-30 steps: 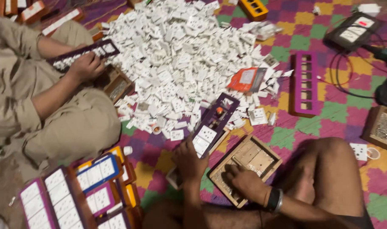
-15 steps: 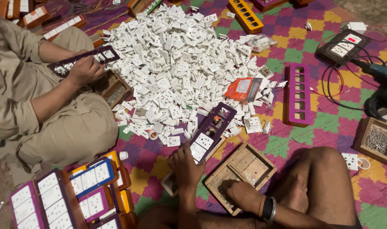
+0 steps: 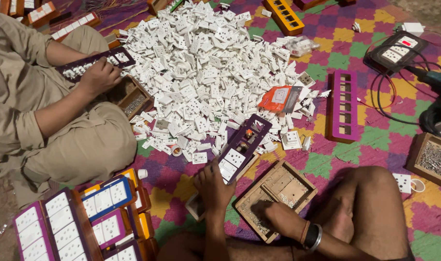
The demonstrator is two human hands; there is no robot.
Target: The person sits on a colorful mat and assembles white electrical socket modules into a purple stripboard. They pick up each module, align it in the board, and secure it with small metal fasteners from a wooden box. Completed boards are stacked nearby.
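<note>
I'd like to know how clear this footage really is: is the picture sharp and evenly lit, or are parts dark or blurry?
Head view: soft, even light, the white socket pile brightest but not glaring; the left hand on the purple frame is sharp; the right hand casts a shadow in the wooden tray; corners look dimmer.

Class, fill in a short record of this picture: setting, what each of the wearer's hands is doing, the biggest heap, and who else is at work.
Setting: patterned mat on the floor
Left hand: holds a purple frame partly filled with white switches
Right hand: rests in a compartmented wooden tray of small metal parts
Heap: white switch pieces piled mid-mat
Other person: co-worker's hand on a dark frame
Nearby: finished boards stacked lower left; empty purple frame on the right
</note>
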